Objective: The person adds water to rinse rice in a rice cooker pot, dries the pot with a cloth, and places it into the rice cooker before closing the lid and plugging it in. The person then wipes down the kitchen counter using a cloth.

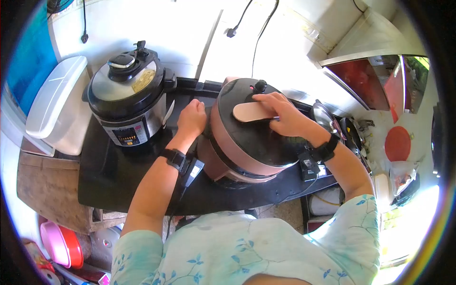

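Note:
A round pink cooker (235, 149) with a dark lid (237, 95) stands on the black counter. My right hand (285, 116) is on the light pink handle (252, 112) on top of the lid, fingers wrapped over its right end. Just left of the cooker, my left hand (192, 118) is closed with its fingers curled in; what it holds, if anything, is hidden. A small black knob (261, 86) sticks up at the back of the lid.
To the left stands a silver and black pressure cooker (127, 95), with a white-lidded plastic container (59, 104) beside it. Pans (323, 115) lie behind on the right. Plugs (231, 33) hang by the wall. A wooden board (52, 187) is at the lower left.

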A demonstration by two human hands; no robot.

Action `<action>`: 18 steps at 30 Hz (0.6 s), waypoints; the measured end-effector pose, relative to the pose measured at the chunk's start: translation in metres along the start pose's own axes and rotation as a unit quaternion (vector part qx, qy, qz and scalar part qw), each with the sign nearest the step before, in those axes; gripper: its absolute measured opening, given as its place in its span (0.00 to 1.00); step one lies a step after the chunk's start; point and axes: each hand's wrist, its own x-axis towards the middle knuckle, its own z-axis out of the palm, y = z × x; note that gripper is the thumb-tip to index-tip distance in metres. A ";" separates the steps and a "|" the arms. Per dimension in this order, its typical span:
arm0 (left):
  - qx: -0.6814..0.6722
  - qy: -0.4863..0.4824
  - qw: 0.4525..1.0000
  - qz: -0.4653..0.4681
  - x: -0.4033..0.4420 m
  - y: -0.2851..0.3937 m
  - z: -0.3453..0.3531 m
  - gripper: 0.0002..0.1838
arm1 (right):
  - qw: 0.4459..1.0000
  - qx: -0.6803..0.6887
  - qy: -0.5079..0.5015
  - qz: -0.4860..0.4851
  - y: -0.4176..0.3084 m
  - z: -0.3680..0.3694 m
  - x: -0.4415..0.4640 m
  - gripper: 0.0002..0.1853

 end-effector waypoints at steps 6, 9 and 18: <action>-0.025 0.022 0.999 0.001 0.000 -0.004 0.002 0.16 | 0.998 -0.055 -0.027 0.029 0.033 -0.002 -0.022 0.38; -0.080 0.004 0.997 -0.018 -0.007 -0.007 0.000 0.13 | 0.997 -0.022 -0.045 0.064 0.045 -0.006 -0.035 0.37; -0.020 -0.134 0.988 0.073 -0.034 0.007 -0.032 0.20 | 0.996 -0.026 -0.058 0.059 0.040 -0.009 -0.036 0.30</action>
